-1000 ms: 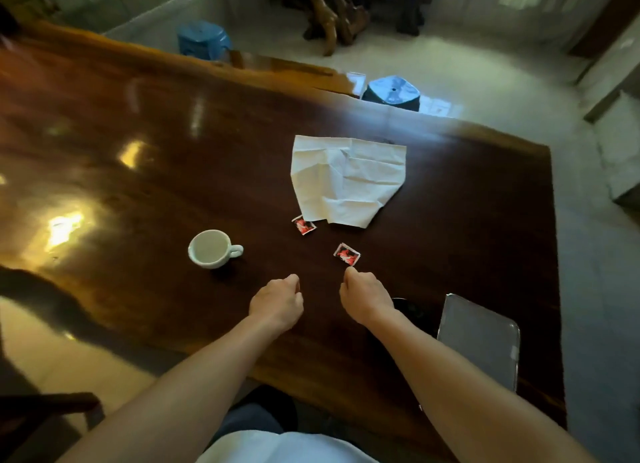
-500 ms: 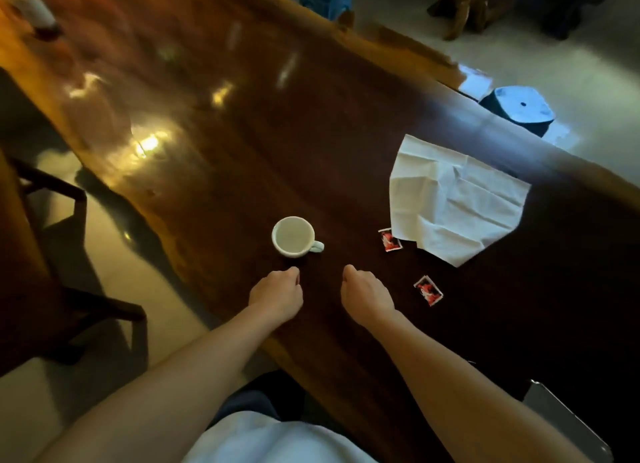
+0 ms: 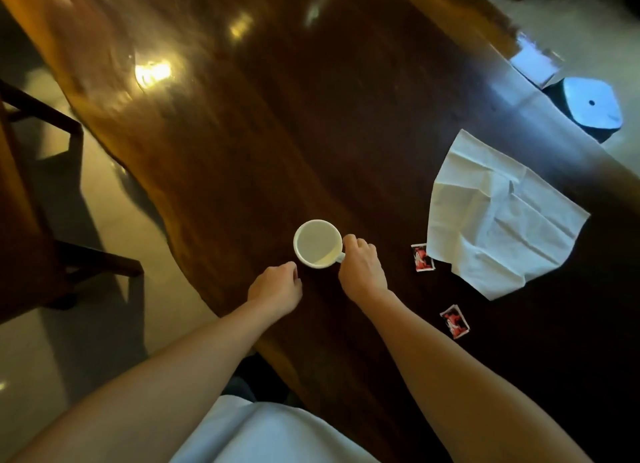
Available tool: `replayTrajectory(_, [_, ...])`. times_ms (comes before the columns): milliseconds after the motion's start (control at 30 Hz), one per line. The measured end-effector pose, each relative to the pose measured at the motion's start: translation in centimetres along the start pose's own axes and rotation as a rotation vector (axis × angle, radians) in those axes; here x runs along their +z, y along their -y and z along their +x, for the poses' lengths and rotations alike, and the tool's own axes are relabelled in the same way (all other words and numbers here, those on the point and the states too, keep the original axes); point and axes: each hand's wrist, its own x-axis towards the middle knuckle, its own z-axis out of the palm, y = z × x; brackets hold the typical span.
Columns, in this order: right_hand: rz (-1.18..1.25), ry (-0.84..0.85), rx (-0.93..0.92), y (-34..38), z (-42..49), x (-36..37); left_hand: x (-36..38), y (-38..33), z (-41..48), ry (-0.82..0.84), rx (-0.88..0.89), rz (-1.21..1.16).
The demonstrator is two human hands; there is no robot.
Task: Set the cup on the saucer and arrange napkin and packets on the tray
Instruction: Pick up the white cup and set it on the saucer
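A person stands at the near edge of a long, dark, glossy wooden table (image 3: 277,133), both bare forearms stretched over it. A small white cup (image 3: 318,243) sits upright and empty close to that wavy near edge, with broad bare wood beyond it and to its left. The right hand (image 3: 362,270) is at the cup's handle side, its fingers (image 3: 349,241) curled against the handle (whether they actually pinch it I cannot tell). The left hand (image 3: 275,287) hovers just beside the cup on its near left, fingers loosely curled and holding nothing.

To the right, well apart from the cup, a creased white napkin (image 3: 502,216) lies unfolded and flat. One red-and-white packet (image 3: 422,257) lies at the napkin's near left corner, touching or just beside it; a second packet (image 3: 454,321) lies nearer the person, on bare wood.

Off the table's left, a dark wooden chair (image 3: 52,220) stands on a pale floor (image 3: 86,324). Past the far right edge is a blue stool (image 3: 590,106).
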Motion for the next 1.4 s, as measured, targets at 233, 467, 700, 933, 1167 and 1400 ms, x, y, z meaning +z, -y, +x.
replayTrajectory(233, [0.118, 0.080, 0.057, 0.2, 2.6, 0.1, 0.0, 0.1, 2.0, 0.010, -0.047, -0.053])
replayTrajectory(467, [0.313, 0.177, 0.167, 0.2, 2.0, 2.1, -0.9, 0.0, 3.8, -0.035, -0.072, -0.086])
replayTrajectory(700, [0.701, 0.146, 0.382, 1.5, 0.7, 4.8, -1.0, 0.0, 5.0, -0.052, -0.043, -0.025])
replayTrajectory(933, [0.979, 0.178, 0.498, 2.4, 0.1, 5.2, 0.3, 0.2, 4.8, -0.055, 0.048, -0.123])
replayTrajectory(1167, [1.058, 0.125, 0.518, 2.0, -1.5, 4.6, 0.9, -0.5, 4.1, -0.079, 0.098, -0.208])
replayTrajectory(1400, [1.150, 0.042, 0.580, 0.6, -3.3, 3.1, 1.4, -2.8, 2.7, -0.079, 0.172, -0.197])
